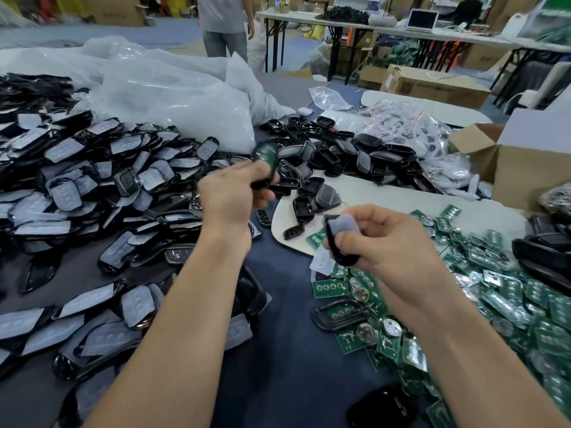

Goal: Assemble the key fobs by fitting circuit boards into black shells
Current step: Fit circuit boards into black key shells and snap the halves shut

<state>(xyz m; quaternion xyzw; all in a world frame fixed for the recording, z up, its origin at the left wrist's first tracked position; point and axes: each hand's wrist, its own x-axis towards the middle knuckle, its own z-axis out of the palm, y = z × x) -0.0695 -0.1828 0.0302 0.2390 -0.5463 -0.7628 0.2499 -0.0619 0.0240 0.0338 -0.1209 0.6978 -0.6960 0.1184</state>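
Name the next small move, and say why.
Probably bring the two halves together: the left hand grips a black shell holding a green board, the right hand grips a grey-padded shell, and they are apart.

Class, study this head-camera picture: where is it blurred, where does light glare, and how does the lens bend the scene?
Head view: motion blur smears the left hand and the green-faced shell it grips; the right hand, holding a film-covered shell, is sharper; glare whitens the plastic bags; wide-angle distortion tilts the far table and stretches the forearms; lighting is even, shadows soft.
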